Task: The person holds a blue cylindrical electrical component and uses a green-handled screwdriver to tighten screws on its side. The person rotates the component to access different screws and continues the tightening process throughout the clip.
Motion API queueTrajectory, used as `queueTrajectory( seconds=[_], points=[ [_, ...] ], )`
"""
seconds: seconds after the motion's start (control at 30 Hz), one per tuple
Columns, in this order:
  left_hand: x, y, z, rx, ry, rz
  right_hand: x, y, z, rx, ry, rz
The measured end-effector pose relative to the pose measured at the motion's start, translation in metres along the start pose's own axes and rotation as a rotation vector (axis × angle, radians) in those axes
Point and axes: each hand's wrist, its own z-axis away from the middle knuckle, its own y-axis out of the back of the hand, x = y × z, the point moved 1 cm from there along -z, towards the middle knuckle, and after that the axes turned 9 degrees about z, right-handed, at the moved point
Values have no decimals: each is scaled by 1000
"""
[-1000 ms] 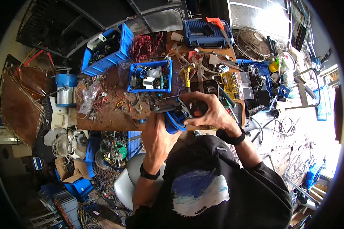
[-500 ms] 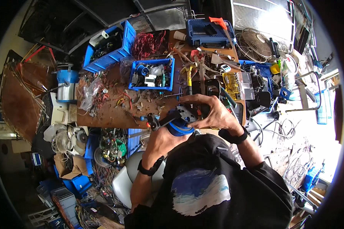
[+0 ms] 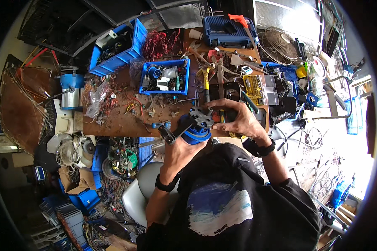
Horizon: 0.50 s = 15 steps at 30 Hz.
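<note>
My left hand [image 3: 180, 151], closed, holds up a blue round-bodied device [image 3: 198, 136] just off the near edge of the table. A black bracket-like part [image 3: 200, 118] with holes sits on top of it, and a black arm [image 3: 168, 134] sticks out to the left. My right hand [image 3: 241, 120] is beside the bracket's right side. Its index finger and thumb are curved and apart, with nothing visible gripped between them. Whether the thumb touches the device I cannot tell. Its remaining fingers are partly hidden.
On the brown table [image 3: 113, 129] are a blue crate of parts [image 3: 164, 91], a yellow-handled hammer [image 3: 206, 83], a yellow bit set [image 3: 253, 88] and scattered scraps. Behind stand a larger blue crate [image 3: 123, 58] and a blue toolbox [image 3: 226, 39]. A fan [image 3: 279, 44] is at the right.
My right hand's fingers have drawn off the bracket to the right. The device has tilted in my left hand, showing more of its blue body. The view has shifted slightly.
</note>
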Motion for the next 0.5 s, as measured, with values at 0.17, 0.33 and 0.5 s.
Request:
queueTrajectory(
  seconds=[0.17, 0.33, 0.5],
  points=[
    [1, -2, 7, -40, 38, 52, 1, -6, 9, 31, -18, -2],
    [-15, 0, 12, -78, 149, 145, -11, -10, 11, 15, -63, -121],
    [-23, -2, 19, -88, 116, 201, -13, -11, 12, 28, 9, -197]
  ],
)
